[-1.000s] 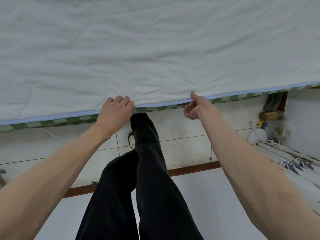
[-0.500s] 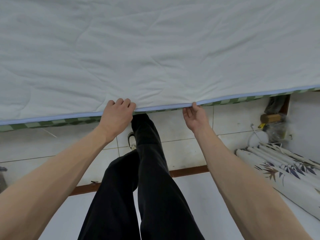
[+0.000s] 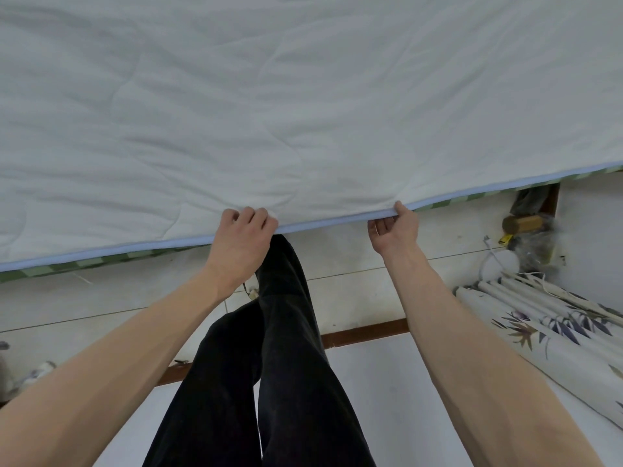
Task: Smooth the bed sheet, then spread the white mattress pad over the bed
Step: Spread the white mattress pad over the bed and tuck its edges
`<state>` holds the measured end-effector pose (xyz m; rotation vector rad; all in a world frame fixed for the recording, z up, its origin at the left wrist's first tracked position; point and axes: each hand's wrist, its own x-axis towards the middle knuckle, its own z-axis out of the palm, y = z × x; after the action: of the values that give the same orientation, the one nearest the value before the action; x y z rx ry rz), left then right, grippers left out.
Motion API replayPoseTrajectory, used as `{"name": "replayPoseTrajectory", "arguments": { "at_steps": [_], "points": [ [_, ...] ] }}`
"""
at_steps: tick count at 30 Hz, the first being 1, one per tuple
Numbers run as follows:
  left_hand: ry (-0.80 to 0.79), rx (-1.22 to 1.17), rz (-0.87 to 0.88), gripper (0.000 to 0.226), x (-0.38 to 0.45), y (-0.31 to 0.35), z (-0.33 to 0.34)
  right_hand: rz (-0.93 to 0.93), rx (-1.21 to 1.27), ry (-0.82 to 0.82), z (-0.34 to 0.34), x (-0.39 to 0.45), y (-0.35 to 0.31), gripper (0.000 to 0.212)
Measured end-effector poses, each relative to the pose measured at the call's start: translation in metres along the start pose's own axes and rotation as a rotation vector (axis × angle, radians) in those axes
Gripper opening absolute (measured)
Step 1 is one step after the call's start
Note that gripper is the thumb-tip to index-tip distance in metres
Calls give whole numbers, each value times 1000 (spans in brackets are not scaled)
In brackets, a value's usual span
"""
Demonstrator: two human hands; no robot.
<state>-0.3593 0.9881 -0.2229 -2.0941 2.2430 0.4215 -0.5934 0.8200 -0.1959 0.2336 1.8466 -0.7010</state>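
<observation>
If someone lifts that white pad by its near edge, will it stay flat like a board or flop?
Probably flop: the white mattress pad shows soft creases and puckers where the left hand and right hand grip its edge. The quilted look suggests some bulk, so likely drapes slowly. It seems unlikely to slip.

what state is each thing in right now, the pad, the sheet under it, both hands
white mattress pad: spread over the bed, lightly wrinkled, near edge lifted a little
green checked bed sheet: under the pad, only its edge showing
left hand: fingers curled over the pad's edge
right hand: pinching the pad's blue-trimmed edge
</observation>
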Motion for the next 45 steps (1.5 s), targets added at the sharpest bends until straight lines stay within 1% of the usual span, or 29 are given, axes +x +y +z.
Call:
{"name": "replayPoseTrajectory", "arguments": {
  "at_steps": [3,6,9,10,11,12,14,16,17,19,21,22,23,24,25,27,29,32,35,37,39,41,43,44,45],
  "points": [
    [-17,3,19,19,15,9,-2,-35,28,22,-1,7,-15,24],
    [-52,-15,16,23,18,13,-5,-41,-45,61,-1,12,-18,21],
    [-45,-90,21,21,12,9,-13,-48,-65,67,7,5,-10,35],
    [-56,-132,-5,23,6,4,-16,-39,-68,53,11,-1,-4,38],
    [-76,-176,-70,27,-2,-4,-19,-20,-81,28,16,-10,4,39],
    [-100,-220,-173,30,-13,-15,-22,8,-102,-4,22,-20,15,37],
    [-135,-330,-450,34,-42,-43,-27,77,-165,-55,36,-43,47,34],
    [-112,-570,-816,34,-74,-71,-35,170,-231,-92,52,-67,88,21],
    [-57,-738,-1024,35,-88,-84,-38,220,-264,-100,60,-79,112,14],
    [121,-1046,-1451,38,-109,-113,-44,292,-342,-129,75,-102,162,10],
    [365,-1250,-1861,37,-127,-146,-47,361,-393,-198,87,-123,211,12],
    [497,-1340,-2028,37,-137,-164,-47,396,-399,-232,92,-133,234,14],
    [621,-1435,-2147,35,-148,-183,-45,420,-402,-257,98,-144,255,15],
    [719,-1525,-2214,31,-160,-201,-43,428,-412,-272,105,-152,274,18],
    [776,-1595,-2246,25,-171,-218,-41,426,-426,-279,110,-159,290,21],
    [795,-1692,-2270,18,-192,-243,-37,403,-454,-276,120,-169,318,27],
    [755,-1773,-2248,15,-208,-256,-34,341,-462,-240,125,-175,337,30],
    [670,-1885,-2196,14,-229,-259,-25,213,-454,-162,129,-182,354,36],
    [586,-2066,-2135,15,-241,-263,-26,131,-382,-101,132,-191,370,26],
    [541,-2154,-2079,14,-251,-278,-31,103,-354,-110,139,-203,384,27],
    [562,-2165,-2060,24,-264,-304,-36,99,-350,-156,150,-219,406,32],
    [672,-2140,-2065,33,-285,-336,-36,123,-386,-184,164,-237,436,32],
    [767,-2081,-2082,24,-308,-364,-30,141,-405,-169,176,-251,467,21],
    [768,-2056,-2089,18,-319,-373,-25,145,-390,-141,181,-256,481,15],
    [723,-2042,-2097,13,-328,-378,-21,144,-370,-106,184,-260,493,13]
  ]
}}
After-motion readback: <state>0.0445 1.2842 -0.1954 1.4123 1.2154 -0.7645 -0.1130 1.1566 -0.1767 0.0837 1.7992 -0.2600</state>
